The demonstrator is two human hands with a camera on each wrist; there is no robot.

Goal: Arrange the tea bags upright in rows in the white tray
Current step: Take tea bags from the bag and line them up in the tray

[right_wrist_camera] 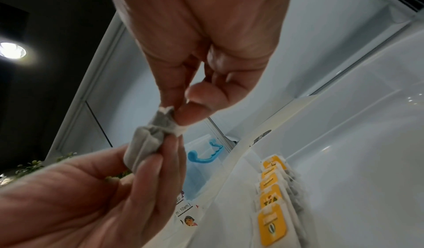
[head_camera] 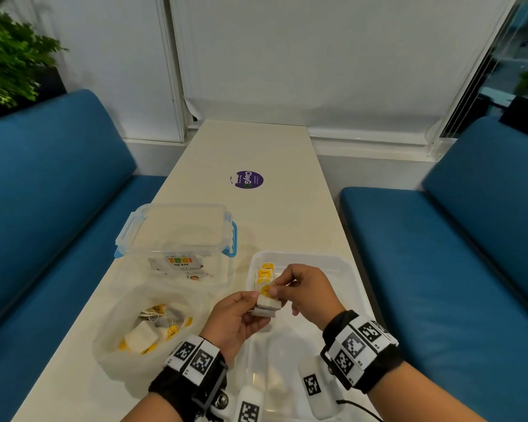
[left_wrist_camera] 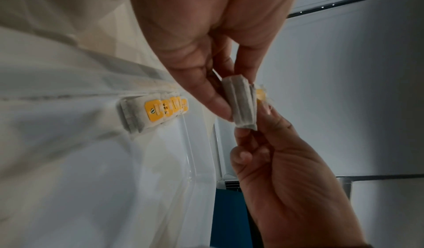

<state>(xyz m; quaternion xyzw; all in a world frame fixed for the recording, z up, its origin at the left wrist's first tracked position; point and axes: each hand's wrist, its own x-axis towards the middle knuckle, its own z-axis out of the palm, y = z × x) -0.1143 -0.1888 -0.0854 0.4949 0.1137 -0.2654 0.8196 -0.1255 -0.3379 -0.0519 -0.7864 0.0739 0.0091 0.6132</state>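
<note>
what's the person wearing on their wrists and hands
Both hands are bare: no gloves, no sleeves in view. The left wrist and right wrist each carry a wide black strap with white square tags printed with black block codes. White coded blocks hang below them, and a thin black cable trails off the right.

Three views, all meeting at one pinched tea bag.

The head camera looks forward and down from above and behind the pinch, along the table (head_camera: 253, 153). Each wrist camera sits close beneath its own palm, tilted upward: the left hand (left_wrist_camera: 206, 39) and right hand (right_wrist_camera: 201, 34) fill them. All three share the tea bag (head_camera: 267, 304) and, just beyond the grip, the white tray (head_camera: 333, 266).
</note>
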